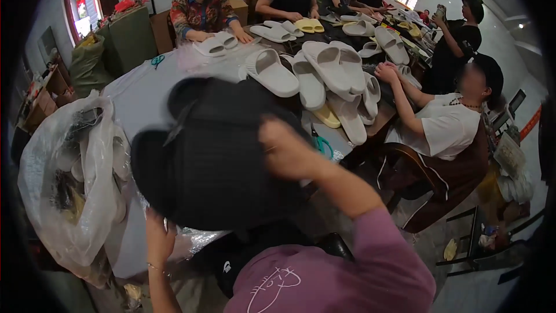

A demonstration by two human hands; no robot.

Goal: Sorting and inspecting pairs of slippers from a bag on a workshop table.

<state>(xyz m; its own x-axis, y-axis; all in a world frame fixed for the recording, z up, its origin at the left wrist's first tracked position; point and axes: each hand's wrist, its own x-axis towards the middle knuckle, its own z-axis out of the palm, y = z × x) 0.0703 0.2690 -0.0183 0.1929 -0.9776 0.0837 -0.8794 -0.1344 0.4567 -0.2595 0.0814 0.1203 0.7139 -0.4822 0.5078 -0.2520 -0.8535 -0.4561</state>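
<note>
Close to the camera I hold up a pair of black slide sandals (214,162), blurred and filling the middle of the view. My right hand (286,150), on a purple-sleeved arm, grips their upper right side. From below, my left hand (157,240) holds their lower left edge, a thin bracelet on its wrist. The sandals hide much of the grey table (139,93) behind them.
A heap of white slide sandals (324,75) and some yellow ones (308,25) lies across the table. Teal scissors (324,146) peek out beside my right hand. A clear plastic bag (75,179) bulges at the left. Several people sit or stand around the table; one in a white shirt (449,124) sits at my right.
</note>
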